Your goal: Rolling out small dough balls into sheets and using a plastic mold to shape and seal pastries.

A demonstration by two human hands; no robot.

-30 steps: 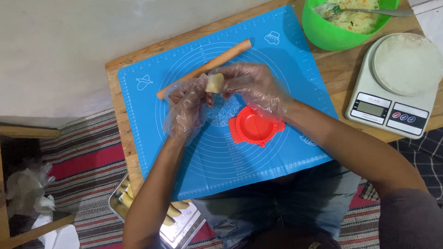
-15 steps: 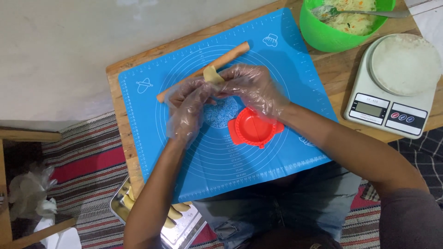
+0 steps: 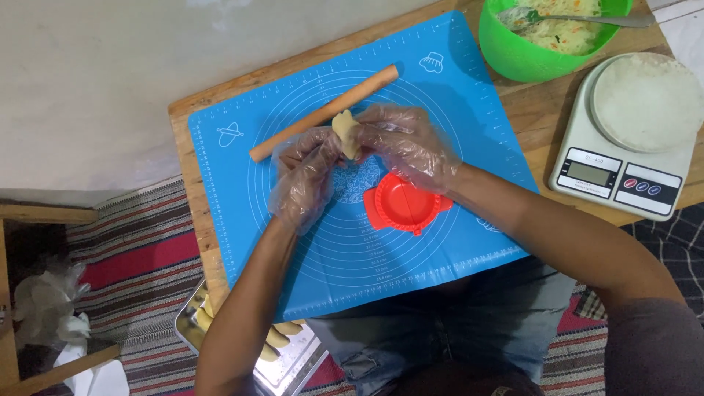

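— What is close to you?

— A metal tray [image 3: 293,363] by my knee, then the red press [image 3: 405,203] on the blue mat [image 3: 455,103].

— Where is the dough?

— The dough piece [image 3: 346,133] stands up tall, pinched between my left hand [image 3: 308,176] and right hand [image 3: 407,147] fingers, closed on its sides.

— And farther?

— The rolling pin [image 3: 323,114], then the green bowl [image 3: 513,55].

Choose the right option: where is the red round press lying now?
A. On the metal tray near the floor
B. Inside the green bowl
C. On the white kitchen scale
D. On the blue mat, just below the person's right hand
D: the red round press lies flat on the blue mat, just below the right hand, which with the left hand holds a piece of dough.
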